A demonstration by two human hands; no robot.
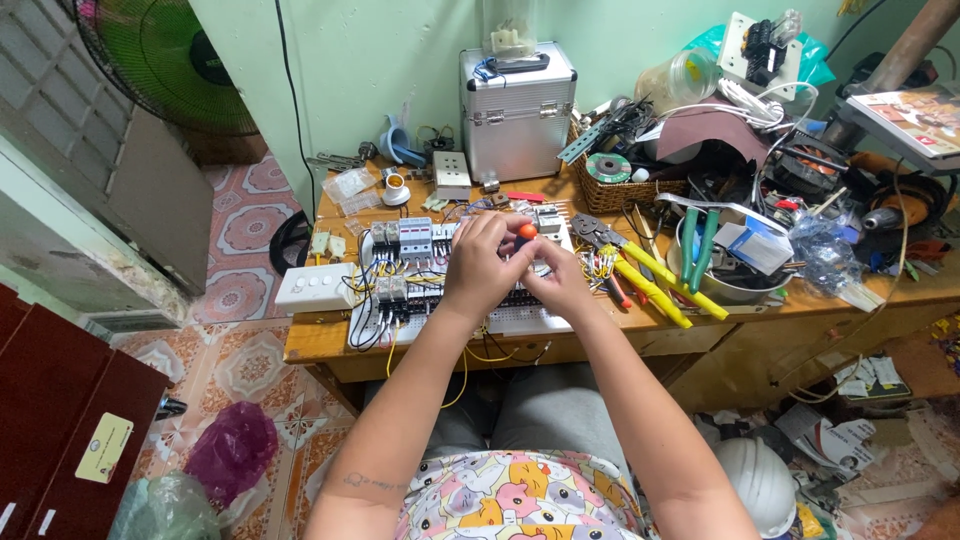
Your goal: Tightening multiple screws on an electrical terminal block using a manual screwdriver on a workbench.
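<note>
Both my hands meet over a white perforated wiring board (520,320) that carries grey breakers (414,238) and yellow and black wires. My left hand (482,262) wraps around an orange-handled screwdriver (526,231), whose round orange end shows above my fingers. My right hand (556,278) is closed just beside it, fingertips touching the tool's lower part and a small piece that I cannot make out. The screwdriver's tip is hidden by my fingers.
A white switch plate (313,287) lies left of the board. Yellow-handled crimping pliers (648,278) lie to the right, beside a bowl (730,288) with green-handled tools. An aluminium case (518,112), a basket (620,190) and cluttered parts fill the back. A white helmet (762,482) sits on the floor.
</note>
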